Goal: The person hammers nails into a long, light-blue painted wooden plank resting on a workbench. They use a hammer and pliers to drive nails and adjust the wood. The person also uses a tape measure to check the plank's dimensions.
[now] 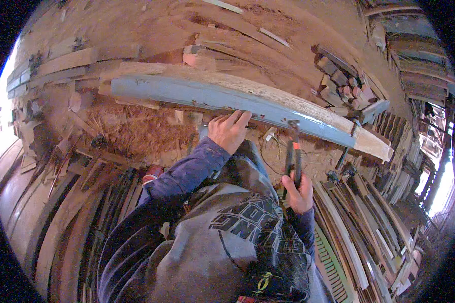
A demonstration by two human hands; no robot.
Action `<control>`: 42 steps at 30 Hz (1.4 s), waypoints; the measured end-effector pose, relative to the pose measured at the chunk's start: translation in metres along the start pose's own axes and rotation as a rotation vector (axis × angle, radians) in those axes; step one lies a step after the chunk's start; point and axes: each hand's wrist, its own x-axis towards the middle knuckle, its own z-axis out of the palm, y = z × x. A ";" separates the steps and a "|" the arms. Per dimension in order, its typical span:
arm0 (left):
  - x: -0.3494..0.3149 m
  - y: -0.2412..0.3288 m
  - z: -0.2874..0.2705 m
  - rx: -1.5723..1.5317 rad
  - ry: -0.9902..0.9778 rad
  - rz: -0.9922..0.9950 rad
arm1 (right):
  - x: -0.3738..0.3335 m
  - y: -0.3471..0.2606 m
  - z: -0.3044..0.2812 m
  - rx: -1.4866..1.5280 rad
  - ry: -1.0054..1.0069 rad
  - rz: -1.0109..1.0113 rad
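A long wooden beam (207, 96), its near face painted blue, lies across in front of me. Rusty marks dot the blue face around its middle. My left hand (231, 131) is closed on the beam's near edge, fingers bent over it. My right hand (299, 192) grips the handles of a pair of pincers (293, 146), dark with an orange band. The pincers point away from me, and their jaws (293, 123) are at the blue face, right of my left hand. Whether the jaws hold anything is too small to tell.
Stacked boards (71, 227) fill the near left, and more planks (359, 227) lie at the near right. Beyond the beam's right part sits a heap of wood offcuts (338, 81). Loose strips (273, 38) lie on the reddish-brown ground (162, 30). A thin cable (268, 159) runs beneath the beam.
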 end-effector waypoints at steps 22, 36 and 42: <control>0.054 -0.112 -0.072 0.284 -0.252 0.130 | 0.058 -0.077 -0.012 0.287 -0.484 0.730; 0.043 -0.142 -0.058 0.196 -0.137 0.198 | 0.101 -0.156 0.025 0.135 -0.485 1.009; 0.046 -0.150 -0.055 0.271 -0.105 0.276 | 0.130 -0.182 0.030 0.073 -0.428 1.110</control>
